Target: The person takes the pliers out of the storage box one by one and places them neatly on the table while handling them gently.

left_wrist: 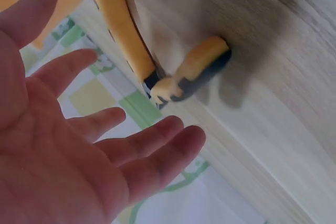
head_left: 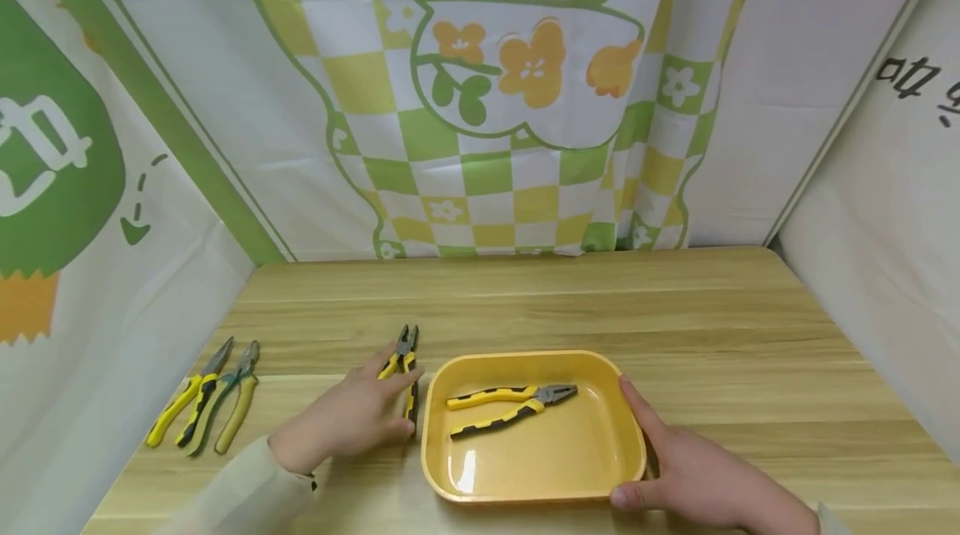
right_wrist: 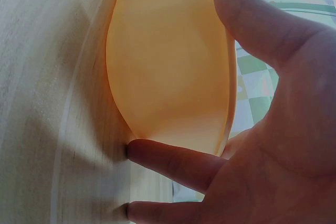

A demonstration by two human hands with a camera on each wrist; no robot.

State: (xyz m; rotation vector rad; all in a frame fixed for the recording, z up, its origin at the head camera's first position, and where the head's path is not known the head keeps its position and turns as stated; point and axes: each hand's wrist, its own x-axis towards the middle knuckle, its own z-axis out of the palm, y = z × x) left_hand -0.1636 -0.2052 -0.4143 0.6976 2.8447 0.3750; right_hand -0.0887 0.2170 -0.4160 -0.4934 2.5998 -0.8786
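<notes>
A pair of combination pliers [head_left: 407, 343] with yellow and black handles lies on the table, its jaws toward the back wall. Over its handles is my left hand [head_left: 348, 417], fingers spread; the left wrist view has the palm beside the handles [left_wrist: 119, 22], with the fingers not wrapped round them. My right hand [head_left: 693, 468] holds the right end of a yellow plastic tray [head_left: 555, 464], thumb at the near corner and a finger farther back along the rim. Inside the tray rests a second pair of combination pliers [head_left: 553, 394], jaws pointing right.
Needle-nose pliers [head_left: 217, 356] and green-and-yellow diagonal cutters [head_left: 246, 364] lie side by side near the left edge of the wooden table [head_left: 600, 302]. Printed cloth [head_left: 495, 193] hangs along the back, with fabric walls on both sides.
</notes>
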